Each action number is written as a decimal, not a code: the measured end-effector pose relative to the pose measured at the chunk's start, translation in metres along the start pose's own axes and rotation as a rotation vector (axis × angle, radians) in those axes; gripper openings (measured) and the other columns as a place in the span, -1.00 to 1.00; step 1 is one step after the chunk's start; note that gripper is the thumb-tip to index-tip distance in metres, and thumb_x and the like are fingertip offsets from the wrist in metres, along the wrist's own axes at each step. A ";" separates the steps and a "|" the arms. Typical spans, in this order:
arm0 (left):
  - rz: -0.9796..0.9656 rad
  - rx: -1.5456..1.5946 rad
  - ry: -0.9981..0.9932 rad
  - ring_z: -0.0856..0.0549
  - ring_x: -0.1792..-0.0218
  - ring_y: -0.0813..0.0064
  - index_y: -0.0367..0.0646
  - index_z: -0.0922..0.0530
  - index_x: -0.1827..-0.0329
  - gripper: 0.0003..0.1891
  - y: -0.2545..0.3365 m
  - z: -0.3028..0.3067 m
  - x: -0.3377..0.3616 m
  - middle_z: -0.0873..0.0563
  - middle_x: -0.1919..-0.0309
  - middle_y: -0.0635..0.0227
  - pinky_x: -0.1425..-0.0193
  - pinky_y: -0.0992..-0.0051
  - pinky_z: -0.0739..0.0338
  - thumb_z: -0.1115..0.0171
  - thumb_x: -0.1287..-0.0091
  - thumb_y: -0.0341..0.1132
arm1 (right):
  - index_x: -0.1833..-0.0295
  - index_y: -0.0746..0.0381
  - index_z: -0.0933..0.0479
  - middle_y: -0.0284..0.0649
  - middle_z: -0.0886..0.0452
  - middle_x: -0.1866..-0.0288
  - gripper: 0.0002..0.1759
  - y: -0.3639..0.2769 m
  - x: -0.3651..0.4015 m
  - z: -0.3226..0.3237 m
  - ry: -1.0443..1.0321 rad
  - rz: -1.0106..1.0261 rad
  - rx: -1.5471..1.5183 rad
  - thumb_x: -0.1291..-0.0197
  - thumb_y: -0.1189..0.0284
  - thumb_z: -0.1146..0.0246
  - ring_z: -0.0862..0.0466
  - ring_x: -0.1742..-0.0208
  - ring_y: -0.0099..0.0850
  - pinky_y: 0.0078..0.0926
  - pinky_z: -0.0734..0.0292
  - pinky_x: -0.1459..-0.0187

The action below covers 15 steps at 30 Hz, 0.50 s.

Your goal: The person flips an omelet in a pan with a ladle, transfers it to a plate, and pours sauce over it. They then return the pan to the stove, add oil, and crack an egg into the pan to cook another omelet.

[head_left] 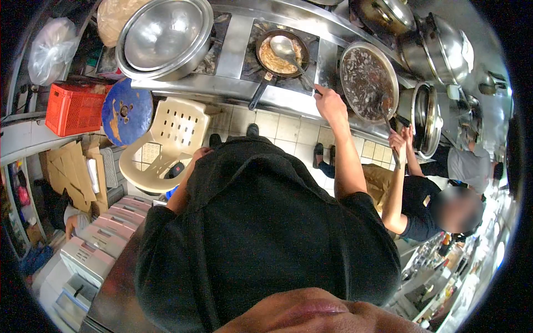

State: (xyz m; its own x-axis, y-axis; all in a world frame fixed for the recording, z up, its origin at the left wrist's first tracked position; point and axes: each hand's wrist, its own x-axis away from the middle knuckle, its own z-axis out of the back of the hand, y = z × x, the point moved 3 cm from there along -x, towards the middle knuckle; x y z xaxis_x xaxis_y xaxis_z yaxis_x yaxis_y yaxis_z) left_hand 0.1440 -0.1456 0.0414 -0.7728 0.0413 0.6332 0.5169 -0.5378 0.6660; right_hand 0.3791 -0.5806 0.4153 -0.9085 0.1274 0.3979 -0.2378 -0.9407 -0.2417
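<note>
My right hand (331, 104) is closed around the handle of a metal ladle (283, 47). The ladle's bowl rests in a small black frying pan (261, 91) on the stove, over yellowish-brown food (272, 60) that I cannot identify. The pan's own handle points toward me, with no hand on it. My left hand (201, 154) hangs low at my side near the cream plastic chair (177, 119); its fingers are mostly hidden by my black clothing.
Right of the pan, a co-worker (413, 205) holds a utensil in a wide pan of dark liquid (366, 77). Large metal bowls (166, 36) stand at the left of the stove. Behind the chair are a blue round stool top (126, 111) and a red crate (75, 108).
</note>
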 end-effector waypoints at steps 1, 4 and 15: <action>0.003 0.027 -0.023 -0.75 0.09 0.26 -0.18 -0.69 0.02 -0.55 -0.005 -0.001 -0.003 -0.76 0.19 0.10 -0.01 0.35 -0.57 -0.27 -0.30 0.04 | -0.30 -0.06 -0.53 0.08 -0.65 -0.04 -0.56 -0.003 0.003 -0.002 0.041 0.051 0.028 -0.31 0.25 -0.15 -0.65 -0.09 0.02 -0.09 -0.53 -0.12; 0.198 0.043 -0.017 -0.75 0.08 0.25 -0.18 -0.69 0.01 -0.54 -0.031 -0.009 -0.010 -0.77 0.17 0.10 -0.02 0.35 -0.57 -0.27 -0.30 0.05 | -0.30 -0.15 -0.48 -0.05 -0.67 -0.04 -0.57 -0.004 -0.005 -0.024 -0.043 0.004 0.144 -0.34 0.22 -0.04 -0.66 -0.10 -0.06 -0.08 -0.56 -0.13; 0.099 -0.008 -0.063 -0.75 0.11 0.26 -0.18 -0.69 0.01 -0.56 -0.024 0.003 -0.006 -0.77 0.18 0.09 0.01 0.32 -0.57 -0.28 -0.29 0.02 | -0.29 -0.15 -0.54 0.06 -0.67 0.00 -0.56 -0.018 0.019 0.009 0.040 0.012 0.054 -0.28 0.27 -0.18 -0.67 -0.04 -0.01 -0.11 -0.55 -0.09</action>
State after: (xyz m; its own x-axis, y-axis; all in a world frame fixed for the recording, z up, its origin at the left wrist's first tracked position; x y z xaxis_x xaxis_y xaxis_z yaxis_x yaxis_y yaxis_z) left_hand 0.1369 -0.1305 0.0225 -0.6933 0.0408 0.7195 0.5862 -0.5488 0.5960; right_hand 0.3694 -0.5643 0.4349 -0.9243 0.1276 0.3598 -0.2093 -0.9576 -0.1981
